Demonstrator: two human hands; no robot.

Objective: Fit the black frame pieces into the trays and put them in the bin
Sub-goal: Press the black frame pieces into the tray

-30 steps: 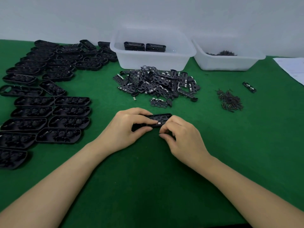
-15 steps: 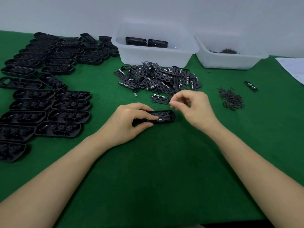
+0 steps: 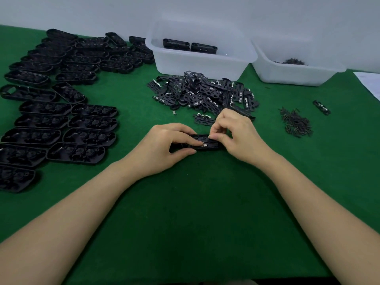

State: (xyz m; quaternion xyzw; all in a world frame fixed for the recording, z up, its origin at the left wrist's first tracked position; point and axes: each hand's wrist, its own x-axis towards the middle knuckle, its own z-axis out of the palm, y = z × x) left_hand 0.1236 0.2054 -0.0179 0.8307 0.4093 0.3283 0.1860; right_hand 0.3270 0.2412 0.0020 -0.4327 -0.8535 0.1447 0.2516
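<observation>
A black oval tray with a frame piece seated in it lies on the green table in front of me. My left hand grips its left end, thumb below and fingers on top. My right hand pinches the tray's right end with fingertips on the upper edge. A heap of loose black frame pieces lies just behind my hands. Behind that stands the white bin, holding two filled trays.
Rows of empty black trays cover the table's left side. A second white bin with small dark parts stands at the back right. A pile of black screws, a lone frame piece and white paper lie to the right.
My right hand lifted off the tray toward the heap, then came back down onto the tray's right end. My left hand kept its hold on the tray.
</observation>
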